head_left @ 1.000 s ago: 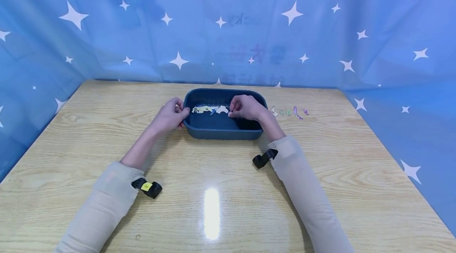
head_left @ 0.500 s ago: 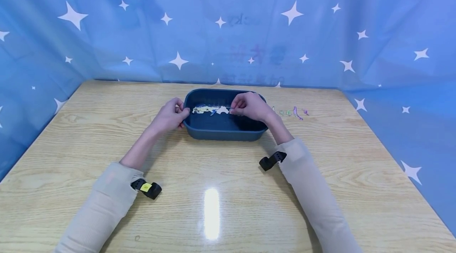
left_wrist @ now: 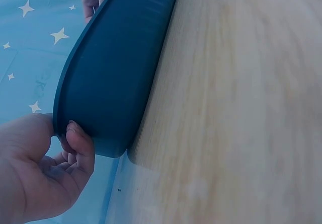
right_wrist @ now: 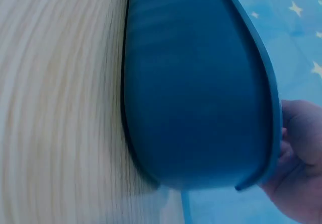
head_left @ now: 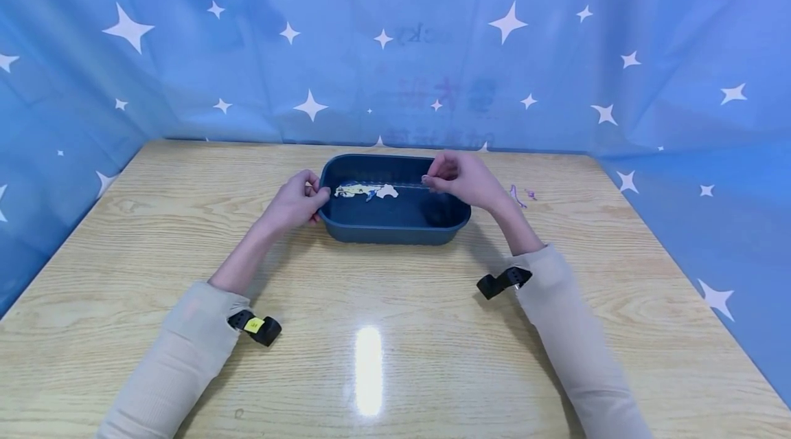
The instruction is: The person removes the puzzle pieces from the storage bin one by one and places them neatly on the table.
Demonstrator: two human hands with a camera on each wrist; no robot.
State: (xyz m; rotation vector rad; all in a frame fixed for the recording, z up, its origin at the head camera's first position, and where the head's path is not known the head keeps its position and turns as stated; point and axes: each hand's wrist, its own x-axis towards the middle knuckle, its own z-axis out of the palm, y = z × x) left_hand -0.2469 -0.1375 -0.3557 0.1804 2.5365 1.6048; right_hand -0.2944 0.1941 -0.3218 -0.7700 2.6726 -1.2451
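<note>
A dark blue oblong basin (head_left: 389, 226) sits at the table's far side. My left hand (head_left: 295, 200) pinches its left rim between thumb and fingers; the left wrist view shows that hand (left_wrist: 50, 168) at the rim too. Inside, a row holds small flat pale-yellow and blue pieces (head_left: 353, 189) and a white irregular piece (head_left: 387, 191). Over the basin's right end hangs my right hand (head_left: 465, 178), thumb and fingertips close together. A pale speck shows at the fingertips; whether it is a nail or a small piece is unclear. In the right wrist view, the basin (right_wrist: 196, 83) partly hides this hand (right_wrist: 302, 158).
Right of the basin lie a thin purple strip (head_left: 518, 196) and a small purple piece (head_left: 531, 194) on the wooden table (head_left: 296, 356). The right forearm covers the tabletop just left of them. A blue curtain with white stars (head_left: 371, 68) hangs behind the table.
My right hand has drawn right and up, away from the white piece, and now hides the pale and green pieces beside the basin. My left hand keeps its place on the rim.
</note>
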